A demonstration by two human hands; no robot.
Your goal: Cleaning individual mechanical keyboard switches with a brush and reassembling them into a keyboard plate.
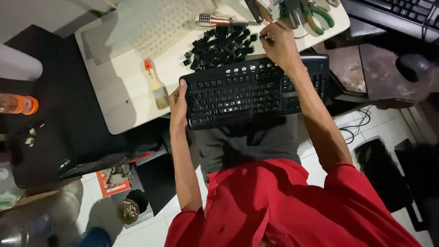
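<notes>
1. Gripping the black keyboard (pixel 256 93) at its left end, my left hand (pixel 178 107) is clamped on the edge, thumb on top.
2. I am reaching my right hand (pixel 280 43) over the keyboard's far edge to the pile of loose black keycaps (pixel 222 45); its fingertips are pinched together, though I cannot tell whether a keycap is between them.
3. I am seeing the keyboard hanging over the near edge of the white table (pixel 125 103), above my lap.
4. I am finding open tabletop only to the left, around the paintbrush (pixel 155 84); the far edge is crowded by a pale key membrane (pixel 151 27), a striped-handle tool (pixel 219 20) and green-handled pliers (pixel 318 13).
5. I am counting one keyboard in hand, one brush, one pile of keycaps too many to count, and one orange-capped bottle (pixel 18 104) well apart.
</notes>
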